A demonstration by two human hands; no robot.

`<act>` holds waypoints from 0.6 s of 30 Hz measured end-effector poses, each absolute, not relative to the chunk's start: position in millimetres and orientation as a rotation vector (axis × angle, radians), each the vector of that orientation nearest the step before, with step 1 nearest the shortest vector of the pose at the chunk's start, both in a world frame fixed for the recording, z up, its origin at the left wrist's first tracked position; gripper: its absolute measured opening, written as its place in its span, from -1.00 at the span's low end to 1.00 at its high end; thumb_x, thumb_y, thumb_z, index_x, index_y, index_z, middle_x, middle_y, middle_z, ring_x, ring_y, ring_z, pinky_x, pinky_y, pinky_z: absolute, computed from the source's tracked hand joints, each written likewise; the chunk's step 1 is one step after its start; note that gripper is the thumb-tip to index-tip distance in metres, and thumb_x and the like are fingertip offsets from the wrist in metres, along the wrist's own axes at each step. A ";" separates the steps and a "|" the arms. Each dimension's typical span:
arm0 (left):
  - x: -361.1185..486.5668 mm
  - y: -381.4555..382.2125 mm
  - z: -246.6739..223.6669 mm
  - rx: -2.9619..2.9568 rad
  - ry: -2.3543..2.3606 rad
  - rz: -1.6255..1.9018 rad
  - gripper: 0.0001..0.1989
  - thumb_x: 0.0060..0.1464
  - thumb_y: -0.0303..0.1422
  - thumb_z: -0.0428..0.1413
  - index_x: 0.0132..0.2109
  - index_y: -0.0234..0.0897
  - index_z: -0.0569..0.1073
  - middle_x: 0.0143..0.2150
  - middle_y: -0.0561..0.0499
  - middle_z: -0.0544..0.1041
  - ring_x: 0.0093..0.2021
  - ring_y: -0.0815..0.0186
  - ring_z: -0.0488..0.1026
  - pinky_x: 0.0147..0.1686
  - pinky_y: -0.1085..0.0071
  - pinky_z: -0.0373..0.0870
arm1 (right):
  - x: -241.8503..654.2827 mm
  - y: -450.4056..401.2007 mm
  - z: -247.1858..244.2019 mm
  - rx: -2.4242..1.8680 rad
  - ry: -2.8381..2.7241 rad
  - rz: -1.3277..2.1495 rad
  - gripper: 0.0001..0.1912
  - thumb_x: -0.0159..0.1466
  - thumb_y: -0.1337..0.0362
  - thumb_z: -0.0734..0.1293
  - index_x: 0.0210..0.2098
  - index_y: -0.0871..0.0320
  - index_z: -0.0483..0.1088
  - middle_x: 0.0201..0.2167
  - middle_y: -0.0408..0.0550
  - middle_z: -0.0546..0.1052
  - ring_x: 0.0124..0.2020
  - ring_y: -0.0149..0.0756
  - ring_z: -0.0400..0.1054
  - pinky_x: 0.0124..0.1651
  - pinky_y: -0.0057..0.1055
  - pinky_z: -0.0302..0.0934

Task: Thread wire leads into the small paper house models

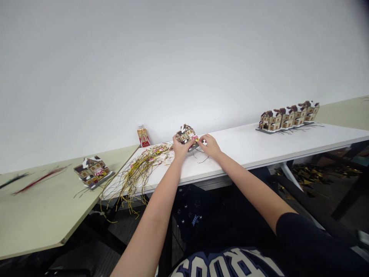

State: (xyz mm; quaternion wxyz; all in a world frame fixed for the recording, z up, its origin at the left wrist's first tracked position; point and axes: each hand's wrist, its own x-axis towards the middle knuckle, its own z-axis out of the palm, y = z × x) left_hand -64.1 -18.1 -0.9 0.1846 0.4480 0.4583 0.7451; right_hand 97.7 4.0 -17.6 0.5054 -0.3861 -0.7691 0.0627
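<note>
Straight ahead on the white table stands a small model house (184, 133) with a snowy dark roof. My left hand (181, 148) is closed around its left and front side. A small red-and-white striped awning (195, 137) shows at the front of the house, by the fingertips of both hands. My right hand (210, 146) pinches at the awning's right end; what lies between its fingers is too small to make out. Thin dark wires hang below the house onto the table. To the left lies a tangled bundle of yellow and dark wires (135, 171) with striped awning pieces among them.
Several similar model houses (288, 117) stand in a row on the white table (239, 152) at right. Another house (93, 171) sits on the cream table (52, 204) at left, near red wires (40, 179). A bottle (143, 136) stands by the wall. Wires overhang the front edge.
</note>
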 end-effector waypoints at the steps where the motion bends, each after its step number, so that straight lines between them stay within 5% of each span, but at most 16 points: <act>1: -64.6 -18.1 -1.3 1.301 1.312 2.088 -0.19 -0.53 -0.46 0.49 -0.02 -0.14 0.39 -0.16 0.01 0.52 -0.01 0.20 0.47 0.07 0.31 0.35 | 97.6 4.3 -18.0 -0.927 -1.850 0.147 -0.84 0.30 0.20 0.26 -0.33 0.12 0.40 -0.28 -0.03 0.46 -0.17 -0.24 0.32 -0.07 -0.32 0.21; 7: -65.0 -17.4 -3.9 1.332 1.271 1.959 -0.15 -0.50 -0.40 0.49 0.03 -0.11 0.35 -0.05 -0.05 0.49 0.07 0.14 0.44 0.09 0.21 0.37 | 98.7 4.9 -18.5 -0.936 -1.835 0.131 -0.85 0.31 0.23 0.23 -0.34 0.11 0.39 -0.26 -0.02 0.45 -0.15 -0.24 0.33 -0.07 -0.33 0.22; 18: -65.2 -18.2 -3.8 1.388 1.247 1.979 -0.15 -0.56 -0.46 0.49 0.00 -0.15 0.38 -0.17 0.00 0.53 -0.07 0.23 0.49 0.00 0.34 0.39 | 99.6 -3.2 -13.9 -1.087 -1.871 0.023 -0.85 0.28 0.24 0.26 -0.37 0.13 0.41 -0.26 -0.03 0.47 -0.23 -0.26 0.33 -0.16 -0.36 0.14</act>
